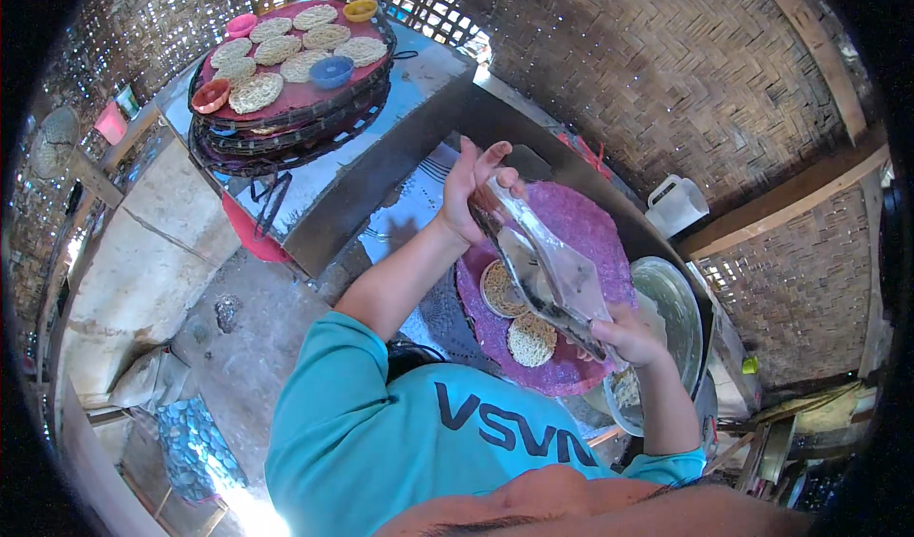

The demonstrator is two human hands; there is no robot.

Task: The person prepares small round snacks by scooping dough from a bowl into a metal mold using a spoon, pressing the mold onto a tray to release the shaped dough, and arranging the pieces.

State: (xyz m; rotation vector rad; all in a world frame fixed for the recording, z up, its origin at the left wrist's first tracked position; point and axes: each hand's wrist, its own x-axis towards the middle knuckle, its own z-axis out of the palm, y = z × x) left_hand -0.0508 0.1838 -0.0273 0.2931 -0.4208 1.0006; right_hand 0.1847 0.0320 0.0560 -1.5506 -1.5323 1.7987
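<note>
Both my hands hold a long, two-part press-like tool, with a dark lower bar and a pale, shiny upper part. My left hand grips its far end, some fingers raised. My right hand is closed round the near end. Below the tool lies a round purple-pink tray, partly hidden by it. On the tray, a disc of pale strands lies beside a second disc that has a light ring around it. A large translucent basin stands to the right, with pale stuff inside.
At the far left, stacked round trays carry several pale strand discs and small coloured bowls, including a blue bowl. A white pitcher stands beyond the basin. A dark raised board edge runs behind the purple-pink tray, before the woven walls.
</note>
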